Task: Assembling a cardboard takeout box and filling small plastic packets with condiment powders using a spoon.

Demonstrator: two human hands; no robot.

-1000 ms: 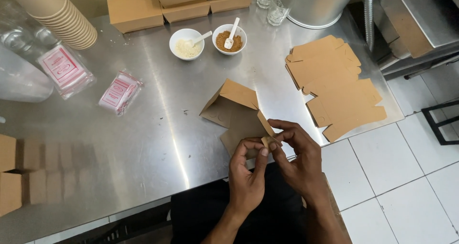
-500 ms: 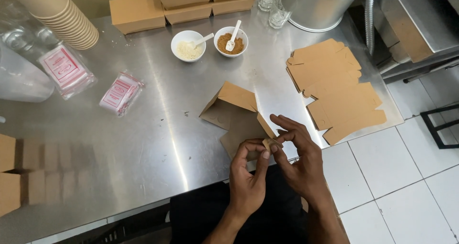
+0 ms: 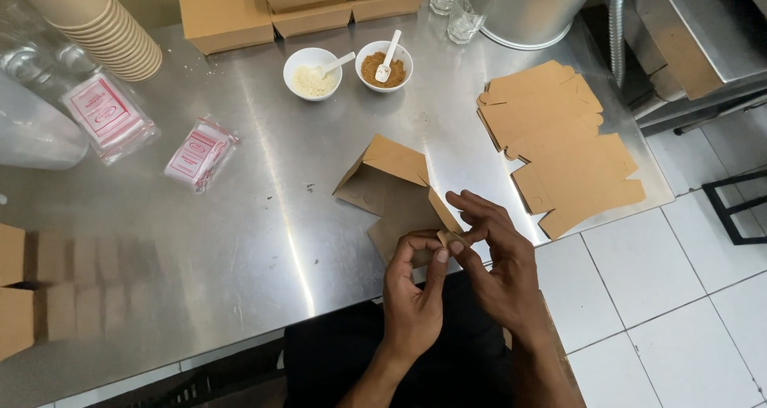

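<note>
Pinching a half-folded brown carton [image 3: 395, 186], left hand [image 3: 414, 294] and right hand [image 3: 497, 258].

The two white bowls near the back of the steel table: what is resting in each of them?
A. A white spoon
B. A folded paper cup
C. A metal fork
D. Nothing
A: a white spoon stands in the bowl of brown powder, and another white spoon leans in the bowl of pale powder.

We work at a brushed steel desk [image 3: 240, 216] that catches soft glare. To our right lies a floor [image 3: 663, 296] of pale square tiles, with a black metal frame [image 3: 735, 204] standing on it.
</note>
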